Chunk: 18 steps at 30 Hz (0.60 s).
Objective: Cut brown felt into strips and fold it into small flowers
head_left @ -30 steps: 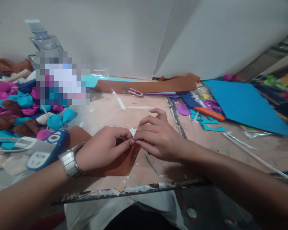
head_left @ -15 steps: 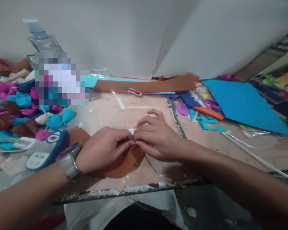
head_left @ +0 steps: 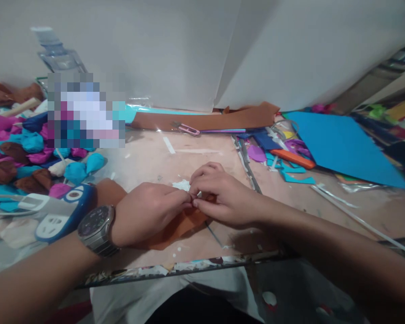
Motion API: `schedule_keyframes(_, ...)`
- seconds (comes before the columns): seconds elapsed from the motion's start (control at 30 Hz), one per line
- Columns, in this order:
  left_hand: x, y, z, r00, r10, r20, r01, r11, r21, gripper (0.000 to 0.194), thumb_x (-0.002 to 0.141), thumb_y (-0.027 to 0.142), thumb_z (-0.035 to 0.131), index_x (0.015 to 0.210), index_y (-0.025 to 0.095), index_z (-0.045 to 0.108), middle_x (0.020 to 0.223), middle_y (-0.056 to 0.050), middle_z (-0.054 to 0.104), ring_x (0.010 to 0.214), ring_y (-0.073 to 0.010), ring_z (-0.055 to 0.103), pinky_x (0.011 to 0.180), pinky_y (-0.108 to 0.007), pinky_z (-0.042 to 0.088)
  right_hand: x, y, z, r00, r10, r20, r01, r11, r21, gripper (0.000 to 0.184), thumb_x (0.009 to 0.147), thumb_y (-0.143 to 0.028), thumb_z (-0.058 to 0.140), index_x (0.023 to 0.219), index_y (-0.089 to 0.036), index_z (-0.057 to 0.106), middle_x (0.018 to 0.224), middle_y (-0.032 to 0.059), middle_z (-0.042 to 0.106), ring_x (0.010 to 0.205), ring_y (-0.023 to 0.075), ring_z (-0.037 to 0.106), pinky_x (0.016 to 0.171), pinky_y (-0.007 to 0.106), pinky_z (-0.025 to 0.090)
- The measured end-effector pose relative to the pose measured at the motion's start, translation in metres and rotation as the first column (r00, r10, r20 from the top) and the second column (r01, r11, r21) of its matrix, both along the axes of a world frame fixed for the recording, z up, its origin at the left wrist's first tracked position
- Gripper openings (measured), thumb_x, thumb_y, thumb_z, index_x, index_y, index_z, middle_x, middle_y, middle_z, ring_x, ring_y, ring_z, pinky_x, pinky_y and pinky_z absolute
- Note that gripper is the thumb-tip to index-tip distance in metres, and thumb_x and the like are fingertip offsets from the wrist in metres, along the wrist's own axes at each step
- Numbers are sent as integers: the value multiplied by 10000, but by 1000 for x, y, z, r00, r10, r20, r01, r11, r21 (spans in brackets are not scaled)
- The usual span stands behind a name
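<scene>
Over the middle of the table, a brown sheet (head_left: 175, 231), thin like crepe paper or felt, is partly bunched beneath my hands. My left hand (head_left: 151, 211), with a watch (head_left: 96, 227) on its wrist, is closed, its fingertips pinching the sheet's upper edge. Close against it, my right hand (head_left: 224, 195) pinches the same edge with thumb and fingers, the other fingers curled. Both sets of fingertips meet and hide the exact spot they hold. A small white crumpled patch (head_left: 181, 185) lies on the table just behind the fingertips.
At left, a blue-and-white power strip (head_left: 62, 216) lies beside a heap of colourful wrapped bundles (head_left: 33, 141). A pink cutter (head_left: 188, 129) rests on a brown strip (head_left: 205, 121) at the back. To the right are an orange cutter (head_left: 293, 158) and a blue sheet (head_left: 344, 148).
My left hand has rolled slightly, turning the watch face upward. The right hand's raised fingers have curled down, and the white patch shows more. The sheet's edge has shifted a little with the fingers.
</scene>
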<state>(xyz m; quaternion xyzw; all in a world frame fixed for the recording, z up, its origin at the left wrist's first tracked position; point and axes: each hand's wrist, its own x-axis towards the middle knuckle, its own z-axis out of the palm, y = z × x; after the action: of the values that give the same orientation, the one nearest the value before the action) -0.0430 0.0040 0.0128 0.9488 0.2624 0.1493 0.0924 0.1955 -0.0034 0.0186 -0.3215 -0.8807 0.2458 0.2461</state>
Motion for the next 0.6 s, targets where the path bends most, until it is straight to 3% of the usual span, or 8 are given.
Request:
schedule_keyframes(0.13, -1, -1, -1, 997, -27, 74, 22, 998, 59, 194, 1058, 244, 499, 1053, 219, 691, 877, 2, 787, 720, -155, 701, 634, -279, 404, 2, 2, 0, 1000, -2, -30, -1, 994, -107, 95, 926, -143, 640, 921, -202, 714, 960, 44, 740, 1044, 216, 642, 1036, 420, 411)
schedule_keyframes(0.23, -1, 1, 0, 999, 22, 23, -23, 1000, 13, 198, 1064, 291, 512, 1066, 234, 702, 918, 12, 796, 767, -170, 717, 657, -291, 404, 7, 6, -1, 999, -6, -48, 1, 994, -109, 80, 963, -226, 659, 943, -211, 735, 970, 37, 755, 1022, 207, 649, 1042, 416, 407)
schedule_keyframes(0.47, 3, 3, 6, 988, 127, -86, -142, 969, -201, 332, 1081, 406, 463, 1023, 217, 729, 918, -20, 793, 796, -181, 720, 691, -275, 423, 7, 4, 0, 997, -53, 56, 39, 971, 236, 175, 881, -105, 599, 948, -217, 715, 881, 5, 750, 1006, 215, 645, 1145, 506, 256)
schedule_keyframes(0.6, 3, 2, 5, 984, 174, -44, -180, 946, -268, 329, 1072, 411, 475, 1010, 232, 744, 889, -17, 780, 776, -172, 695, 686, -273, 406, 4, 2, -1, 999, -19, 46, 8, 972, 233, 114, 926, -150, 593, 904, -216, 683, 826, 0, 733, 970, 210, 648, 1134, 494, 267)
